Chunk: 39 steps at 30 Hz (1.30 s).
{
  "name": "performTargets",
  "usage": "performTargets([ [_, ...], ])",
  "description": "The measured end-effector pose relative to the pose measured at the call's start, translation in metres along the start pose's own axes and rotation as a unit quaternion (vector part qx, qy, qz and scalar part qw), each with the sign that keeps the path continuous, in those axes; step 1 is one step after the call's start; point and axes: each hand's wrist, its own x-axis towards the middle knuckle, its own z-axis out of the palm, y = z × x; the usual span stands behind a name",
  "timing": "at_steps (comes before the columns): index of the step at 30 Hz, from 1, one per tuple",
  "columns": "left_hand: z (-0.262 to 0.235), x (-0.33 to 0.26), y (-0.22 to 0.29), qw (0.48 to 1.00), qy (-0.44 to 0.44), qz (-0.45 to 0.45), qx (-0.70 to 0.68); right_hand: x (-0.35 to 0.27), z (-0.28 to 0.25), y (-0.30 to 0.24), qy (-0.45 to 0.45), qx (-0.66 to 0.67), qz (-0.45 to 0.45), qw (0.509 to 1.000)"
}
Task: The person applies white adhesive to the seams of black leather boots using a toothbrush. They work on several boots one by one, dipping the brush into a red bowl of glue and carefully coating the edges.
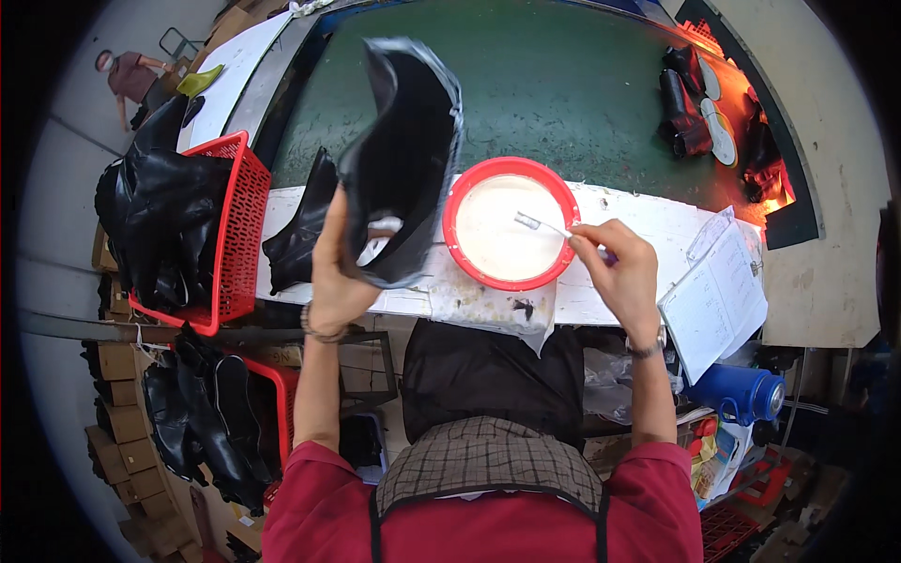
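Note:
My left hand (pixel 336 281) grips a black boot upper (pixel 413 169), held tilted above the bench with its wide opening facing me. The fingers inside or behind it are partly hidden. In my right hand (pixel 621 272) is a small brush (pixel 528 221), pinched by its thin handle. Its pale head hangs over a red bowl (pixel 511 166) of creamy white liquid (pixel 497 246); whether it touches the liquid I cannot tell. Another black boot (pixel 302 230) lies on the white bench just left of the held one.
A red basket (pixel 246 202) piled with black boots (pixel 164 206) stands at left, with another red crate (pixel 286 394) below. Beyond the bench runs a green conveyor belt (pixel 554 84), carrying boots (pixel 683 103) by a glowing heater. An open notebook (pixel 715 305) and blue flask (pixel 737 394) are at right.

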Motion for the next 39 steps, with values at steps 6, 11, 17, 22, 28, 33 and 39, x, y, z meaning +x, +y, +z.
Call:
performTargets([
  [6, -0.060, -0.024, -0.010, 0.941, -0.160, -0.174, -0.240, 0.012, 0.007, 0.040, -0.010, -0.247, -0.107, 0.963],
  [11, -0.063, -0.037, -0.036, 0.846, -0.233, -0.149, -0.457, 0.019, -0.013, 0.024, -0.005, -0.010, -0.033, 0.999],
  [17, -0.040, -0.034, -0.028, 0.747, -0.286, -0.153, -0.581, 0.037, -0.014, -0.013, 0.010, 0.138, -0.223, 0.965],
  [22, -0.051, -0.037, -0.034, 0.755, -0.277, -0.171, -0.569, 0.025, -0.007, 0.008, 0.009, 0.142, -0.143, 0.979],
  [28, -0.058, -0.042, -0.041, 0.771, -0.265, -0.199, -0.543, 0.026, -0.003, 0.012, 0.006, 0.135, -0.157, 0.978],
  [33, -0.051, -0.063, -0.035, 0.781, -0.249, -0.235, -0.522, 0.046, 0.004, -0.020, 0.000, 0.141, -0.184, 0.973],
  [39, -0.024, -0.033, -0.001, 0.742, -0.317, -0.266, -0.528, 0.041, -0.009, -0.003, -0.014, 0.134, -0.162, 0.978],
])
